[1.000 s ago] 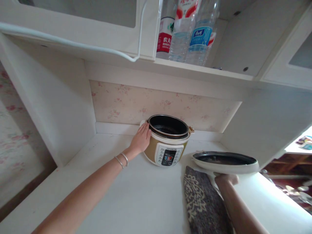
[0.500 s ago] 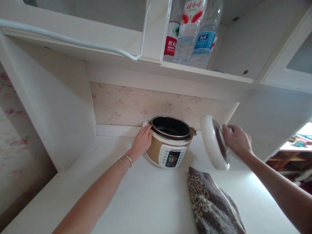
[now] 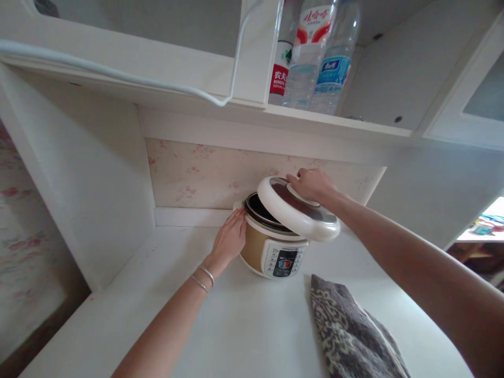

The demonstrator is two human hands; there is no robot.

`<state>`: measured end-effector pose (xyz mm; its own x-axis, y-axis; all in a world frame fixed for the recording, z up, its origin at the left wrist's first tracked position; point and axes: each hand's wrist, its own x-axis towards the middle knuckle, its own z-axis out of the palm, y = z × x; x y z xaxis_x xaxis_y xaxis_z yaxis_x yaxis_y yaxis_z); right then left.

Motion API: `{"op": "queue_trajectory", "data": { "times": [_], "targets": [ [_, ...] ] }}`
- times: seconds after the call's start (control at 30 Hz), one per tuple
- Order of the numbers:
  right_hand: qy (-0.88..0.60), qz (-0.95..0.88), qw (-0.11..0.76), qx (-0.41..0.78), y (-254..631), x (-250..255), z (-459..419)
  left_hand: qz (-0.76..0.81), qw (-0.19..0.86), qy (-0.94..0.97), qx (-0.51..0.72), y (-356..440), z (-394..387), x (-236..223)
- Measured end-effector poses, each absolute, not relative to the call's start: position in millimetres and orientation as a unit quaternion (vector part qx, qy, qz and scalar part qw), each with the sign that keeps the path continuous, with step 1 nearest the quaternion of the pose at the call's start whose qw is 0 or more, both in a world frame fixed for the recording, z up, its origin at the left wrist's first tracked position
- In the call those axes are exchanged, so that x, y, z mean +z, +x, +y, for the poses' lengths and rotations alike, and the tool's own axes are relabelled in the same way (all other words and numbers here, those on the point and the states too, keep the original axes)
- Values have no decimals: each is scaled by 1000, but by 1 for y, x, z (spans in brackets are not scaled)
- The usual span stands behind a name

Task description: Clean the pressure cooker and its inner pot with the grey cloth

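A gold and white electric cooker (image 3: 271,252) stands at the back of a white counter (image 3: 236,320), its dark inner pot partly uncovered. My left hand (image 3: 229,239) lies flat against the cooker's left side, fingers stretched out, two bangles on the wrist. My right hand (image 3: 311,184) grips the top of the white lid (image 3: 297,210), which is tilted over the pot's right half, with its left edge raised.
A grey patterned cloth (image 3: 350,331) lies on the counter in front right of the cooker. Above, a shelf holds several plastic water bottles (image 3: 315,52). A white cable (image 3: 118,71) runs along the upper cabinet. Cabinet walls close in left and right.
My right hand has swung the lid from the right side, where it was held on edge, up and over the pot. My left hand has stayed on the cooker's side.
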<state>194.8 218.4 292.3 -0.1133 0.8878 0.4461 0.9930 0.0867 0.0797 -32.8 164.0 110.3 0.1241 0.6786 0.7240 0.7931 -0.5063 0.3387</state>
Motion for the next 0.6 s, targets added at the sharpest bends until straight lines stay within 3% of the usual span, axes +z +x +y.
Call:
{"op": "queue_trajectory", "data": {
  "times": [0.3, 0.6],
  "targets": [
    [-625, -756, 70, -182, 145, 269, 252, -477, 36, -739, -474, -42, 173, 104],
    [-624, -758, 58, -182, 139, 261, 265, -480, 34, -742, -467, -41, 174, 103]
  ]
}}
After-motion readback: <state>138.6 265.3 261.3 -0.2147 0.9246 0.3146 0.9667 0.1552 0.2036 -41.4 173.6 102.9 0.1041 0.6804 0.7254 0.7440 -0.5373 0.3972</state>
